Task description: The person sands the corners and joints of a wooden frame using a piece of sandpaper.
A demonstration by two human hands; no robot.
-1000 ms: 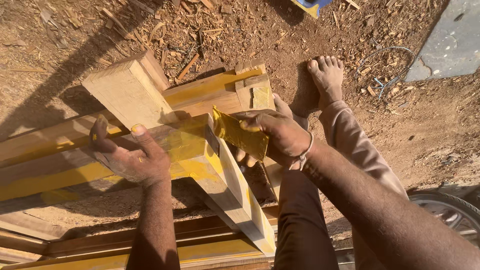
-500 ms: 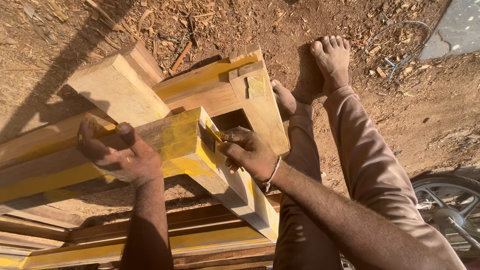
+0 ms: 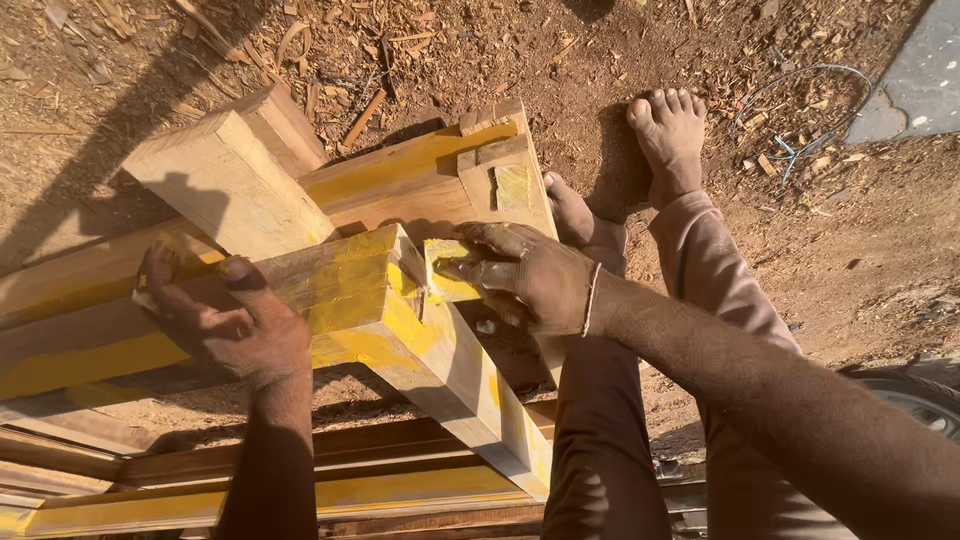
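My left hand (image 3: 222, 322) lies flat on a yellow-smeared wooden beam (image 3: 352, 284), fingers spread, bracing it. My right hand (image 3: 528, 274) grips a flat yellow-coated scraper blade (image 3: 449, 271) and presses it against the beam's end, beside its yellow side face. Yellow paste covers the beam's top and side. A second beam (image 3: 228, 181) with a bare pale end sticks up behind it. A jointed frame piece (image 3: 497, 168) with yellow streaks lies beyond my right hand.
More yellow-streaked timbers (image 3: 300, 495) are stacked below. My bare feet (image 3: 668, 135) stand on dirt strewn with wood chips (image 3: 330, 50). A loop of wire (image 3: 800, 110) lies at the upper right, a wheel (image 3: 915, 400) at the right edge.
My right hand moved from holding the scraper up off the wood, down along the beam's side, then back up against the beam's end. My left hand slid slightly left.
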